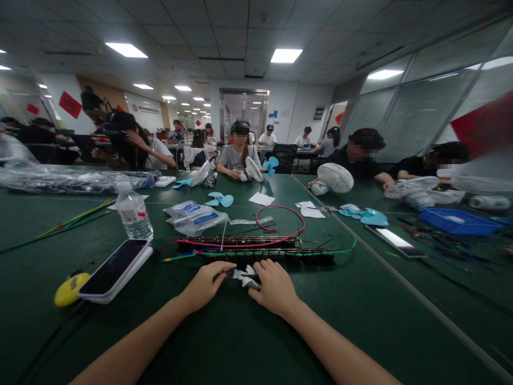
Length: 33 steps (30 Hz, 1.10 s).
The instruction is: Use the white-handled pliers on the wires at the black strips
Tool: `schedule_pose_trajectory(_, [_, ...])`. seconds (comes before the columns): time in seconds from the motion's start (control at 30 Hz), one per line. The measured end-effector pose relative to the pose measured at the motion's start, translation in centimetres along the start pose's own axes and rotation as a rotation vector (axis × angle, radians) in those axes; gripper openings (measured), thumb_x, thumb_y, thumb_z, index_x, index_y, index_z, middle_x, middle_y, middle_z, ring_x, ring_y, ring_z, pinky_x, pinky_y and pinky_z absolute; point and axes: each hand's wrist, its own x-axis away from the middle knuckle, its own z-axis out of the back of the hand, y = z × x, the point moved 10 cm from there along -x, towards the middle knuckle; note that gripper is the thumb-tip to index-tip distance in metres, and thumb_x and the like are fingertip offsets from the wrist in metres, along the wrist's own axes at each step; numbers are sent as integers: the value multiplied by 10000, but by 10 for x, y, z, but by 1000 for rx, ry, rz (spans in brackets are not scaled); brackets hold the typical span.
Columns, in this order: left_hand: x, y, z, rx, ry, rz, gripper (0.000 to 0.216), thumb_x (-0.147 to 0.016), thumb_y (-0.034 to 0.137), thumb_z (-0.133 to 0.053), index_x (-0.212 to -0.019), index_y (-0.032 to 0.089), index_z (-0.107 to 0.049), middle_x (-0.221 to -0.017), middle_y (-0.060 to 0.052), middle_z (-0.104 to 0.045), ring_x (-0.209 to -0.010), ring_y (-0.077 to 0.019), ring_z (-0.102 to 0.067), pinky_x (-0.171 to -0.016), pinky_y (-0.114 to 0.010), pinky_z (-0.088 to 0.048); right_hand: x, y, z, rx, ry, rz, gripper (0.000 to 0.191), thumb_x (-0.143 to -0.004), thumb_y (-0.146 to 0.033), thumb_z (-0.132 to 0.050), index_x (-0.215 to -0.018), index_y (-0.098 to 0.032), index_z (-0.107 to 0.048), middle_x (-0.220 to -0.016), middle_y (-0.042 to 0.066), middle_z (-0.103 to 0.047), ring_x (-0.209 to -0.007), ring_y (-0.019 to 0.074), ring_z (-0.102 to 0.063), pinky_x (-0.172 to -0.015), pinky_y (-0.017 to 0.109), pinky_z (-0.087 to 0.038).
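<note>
A crumpled white piece (249, 278), paper or thin plastic, lies between my two hands, over the near edge of a long black strip assembly (308, 258). My right hand (274, 286) has its fingers curled over this white piece and grips it. Thumb and index finger of my left hand (205, 284) are pinched together by a small dark part, too small to name. Along the black strips run a red wire (240, 243) and a green wire (336, 251). The red one loops up at the back. A white cable tie (223, 235) sticks up from the strips.
On the left stand a water bottle (135, 214), a phone (114, 270) and a yellow round object (71, 290). Plastic bags (196, 218) and a blue fan blade (219, 199) lie behind the strips. Rightward are another phone (395, 240) and a blue tray (457, 220). Co-workers sit across.
</note>
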Motion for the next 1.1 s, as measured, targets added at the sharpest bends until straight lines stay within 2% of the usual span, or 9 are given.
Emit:
schedule_pose_trajectory(0.5, [1,5,3,26,10,5,356,-871,101,-468,-1178,228,-595,-1128,-38,-665,-1025,-191,-620,-937,-352,-479,0,-1,7,23,31,-4,441,-726,-448,-600,-1070,-177,-548,-1037,101,-538,-975,262,-438,-813,354,-327])
schedule_pose_trajectory(0.83, [0,0,1,13,0,5,341,-878,115,-471,-1178,221,-594,-1139,-44,-663,-1035,-190,-617,-942,-356,-476,-1,3,-5,8,-78,-44,377,-754,-454,-577,-1018,-185,-560,-960,69,-588,-873,224,-517,-752,320,-356])
schedule_pose_trajectory(1.1, [-1,6,0,11,-30,-32,322,-899,123,-448,-1141,233,-629,-1072,-37,-685,-977,-178,-629,-888,-326,-496,0,6,-9,-1,-101,-65,328,-750,-458,-560,-950,-198,-556,-932,63,-598,-844,214,-529,-705,292,-350])
